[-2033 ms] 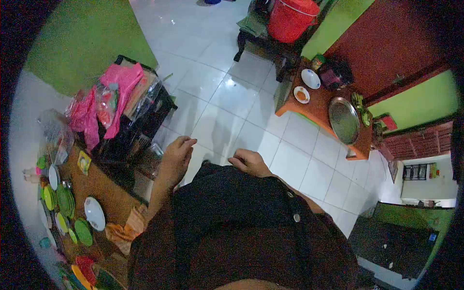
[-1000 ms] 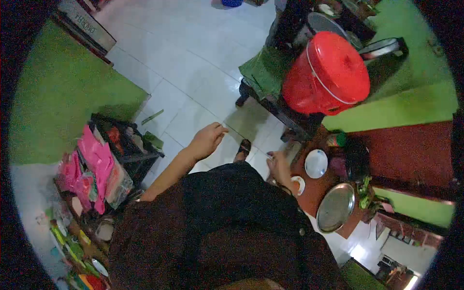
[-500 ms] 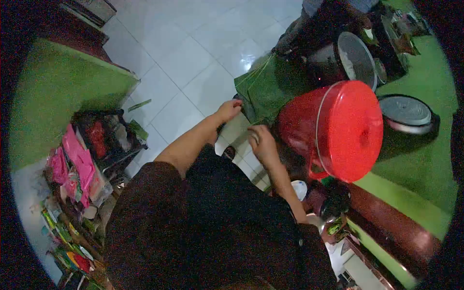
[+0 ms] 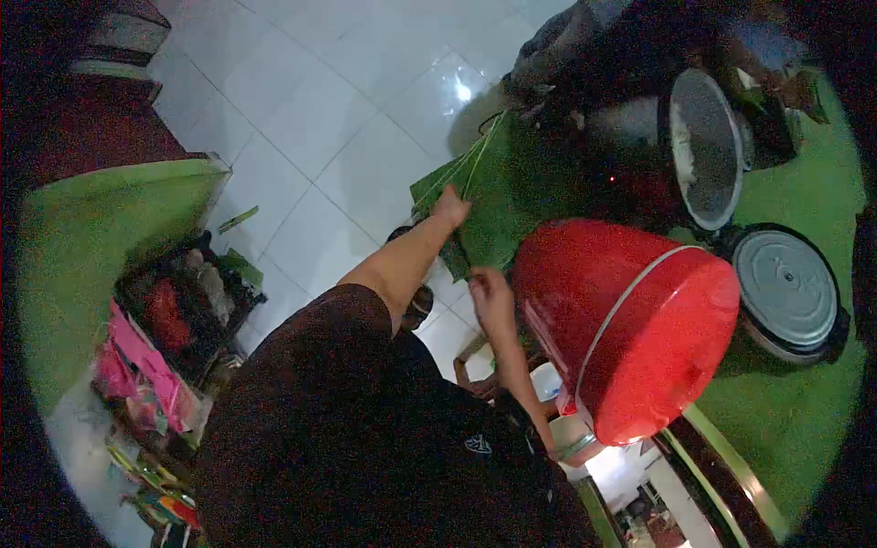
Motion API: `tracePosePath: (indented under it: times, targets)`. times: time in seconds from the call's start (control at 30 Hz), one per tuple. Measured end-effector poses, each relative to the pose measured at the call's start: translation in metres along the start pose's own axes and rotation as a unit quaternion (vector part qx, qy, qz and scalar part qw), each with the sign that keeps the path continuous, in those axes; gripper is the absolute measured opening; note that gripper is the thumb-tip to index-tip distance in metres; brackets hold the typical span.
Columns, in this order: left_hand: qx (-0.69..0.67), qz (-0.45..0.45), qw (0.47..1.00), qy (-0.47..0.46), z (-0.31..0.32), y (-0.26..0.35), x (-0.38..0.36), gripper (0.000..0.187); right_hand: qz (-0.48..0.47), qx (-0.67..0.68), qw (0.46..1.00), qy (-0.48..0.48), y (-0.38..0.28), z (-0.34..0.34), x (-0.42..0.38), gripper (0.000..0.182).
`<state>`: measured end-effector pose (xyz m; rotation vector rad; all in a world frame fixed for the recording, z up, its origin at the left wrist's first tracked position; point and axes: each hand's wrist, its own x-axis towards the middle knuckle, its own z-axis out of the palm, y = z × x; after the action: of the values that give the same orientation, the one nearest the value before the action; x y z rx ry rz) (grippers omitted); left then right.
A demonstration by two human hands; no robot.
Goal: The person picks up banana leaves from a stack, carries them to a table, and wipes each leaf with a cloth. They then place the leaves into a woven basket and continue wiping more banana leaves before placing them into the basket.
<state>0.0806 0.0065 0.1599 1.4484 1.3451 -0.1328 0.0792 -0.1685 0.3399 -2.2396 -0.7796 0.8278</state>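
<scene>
Green leaf sheets (image 4: 498, 178) lie beside the red container, with thin pale strands (image 4: 477, 155) across them. My left hand (image 4: 452, 208) is closed at the left part of the leaves, where the strands end; what its fingers pinch is too small to make out. Lower down, my right hand (image 4: 491, 292) has its fingers curled together near the bottom edge of the leaves, left of the large red lidded container (image 4: 630, 320). A dark narrow strip runs between the two hands. Whatever the right fingers hold is blurred.
A large pot (image 4: 708, 151) with pale contents stands at upper right, a round metal lid (image 4: 786, 283) below it. Another person's sleeve (image 4: 557, 46) shows at the top. A dark crate (image 4: 183, 310) and pink plastic (image 4: 155, 365) are at left, a white bowl (image 4: 545, 382) below my right hand.
The view has shifted and turned. My left hand has moved onto the leaves from their left side. My right hand's fingers, spread before, are now closer together.
</scene>
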Motion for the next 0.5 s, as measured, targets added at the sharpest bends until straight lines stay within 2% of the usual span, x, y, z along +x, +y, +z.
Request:
tracePosePath:
  times: [0.03, 0.07, 0.1, 0.13, 0.17, 0.2, 0.27, 0.33, 0.37, 0.4, 0.43, 0.47, 0.5]
  targets:
    - [0.006, -0.007, 1.000, -0.004, 0.011, -0.010, 0.005, 0.048, 0.005, 0.019, 1.000, 0.012, 0.007, 0.001, 0.014, 0.026]
    - [-0.061, 0.037, 0.996, -0.049, 0.027, -0.023, 0.016, 0.039, 0.009, 0.038, 0.999, 0.025, 0.014, 0.003, 0.031, 0.028]
    - [-0.040, 0.121, 0.990, -0.058, 0.025, -0.018, 0.007, 0.032, 0.014, 0.040, 0.999, 0.025, 0.018, 0.005, 0.045, 0.028]
    - [-0.022, 0.205, 0.977, -0.062, 0.023, -0.012, -0.001, 0.025, 0.037, 0.021, 0.996, 0.076, 0.021, 0.007, 0.060, 0.033]
    - [0.086, 0.324, 0.942, -0.029, 0.002, 0.014, -0.037, 0.019, 0.058, 0.001, 0.990, 0.127, 0.024, 0.010, 0.074, 0.038]
    - [0.077, 0.323, 0.941, -0.066, -0.007, 0.031, -0.059, 0.016, 0.061, 0.004, 0.990, 0.127, 0.025, 0.014, 0.087, 0.038]
    - [0.068, 0.321, 0.939, -0.104, -0.013, 0.036, -0.090, 0.014, 0.029, -0.030, 0.969, 0.242, 0.025, 0.018, 0.107, 0.054]
    - [0.190, 0.359, 0.903, -0.142, -0.015, 0.030, -0.109, 0.016, 0.033, -0.025, 0.976, 0.216, 0.031, 0.012, 0.113, 0.061]
    - [0.190, 0.359, 0.903, -0.143, -0.020, 0.027, -0.105, 0.016, 0.108, -0.044, 0.979, 0.169, 0.032, 0.009, 0.115, 0.058]
    - [0.170, 0.452, 0.861, -0.158, -0.025, 0.022, -0.098, 0.019, 0.182, -0.062, 0.974, 0.122, 0.035, 0.005, 0.117, 0.055]
    - [0.147, 0.540, 0.811, -0.172, -0.031, 0.017, -0.089, 0.022, 0.184, -0.064, 0.973, 0.122, 0.032, 0.001, 0.119, 0.055]
    - [0.146, 0.540, 0.811, -0.172, -0.038, 0.014, -0.078, 0.022, 0.199, -0.072, 0.969, 0.127, 0.024, -0.006, 0.116, 0.050]
    - [0.154, 0.472, 0.864, -0.083, -0.044, 0.013, -0.064, 0.026, 0.214, -0.080, 0.965, 0.131, 0.020, -0.011, 0.112, 0.046]
